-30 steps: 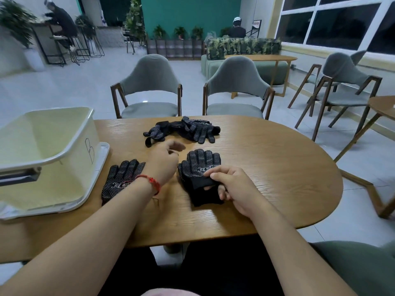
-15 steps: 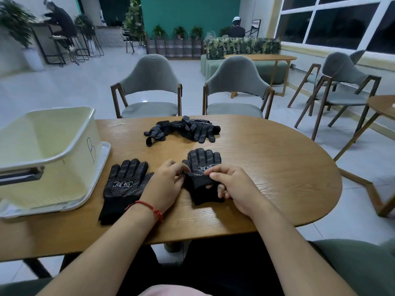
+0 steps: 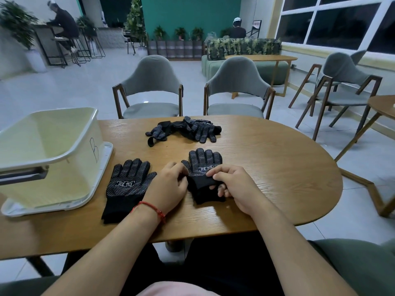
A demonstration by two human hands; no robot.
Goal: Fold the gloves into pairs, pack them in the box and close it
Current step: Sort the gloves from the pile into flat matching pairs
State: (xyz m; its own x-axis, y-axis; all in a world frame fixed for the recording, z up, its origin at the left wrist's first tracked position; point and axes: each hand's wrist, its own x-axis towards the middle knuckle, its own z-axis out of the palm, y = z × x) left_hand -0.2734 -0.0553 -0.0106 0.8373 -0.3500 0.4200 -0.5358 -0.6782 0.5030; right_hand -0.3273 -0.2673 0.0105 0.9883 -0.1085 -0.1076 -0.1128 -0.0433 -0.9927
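Black dotted gloves lie on the wooden table [image 3: 277, 167]. A stacked pair of gloves [image 3: 204, 165] sits in front of me with its cuff doubled over. My right hand [image 3: 229, 184] pinches that folded cuff from the right. From the left, my left hand [image 3: 171, 184] holds the same cuff edge. Another flat glove [image 3: 128, 184] lies to the left, partly under my left wrist. A loose pile of gloves [image 3: 188, 130] rests farther back. The cream plastic box [image 3: 64, 150] stands open at the left on its lid [image 3: 106, 154].
Two grey chairs [image 3: 149, 88] stand at the table's far side. More chairs and a second table [image 3: 382, 105] are at the right. Two people sit far back in the room.
My left hand came back from near the far pile to the folded pair's cuff. The left glove now shows more fully. My right hand kept its hold.
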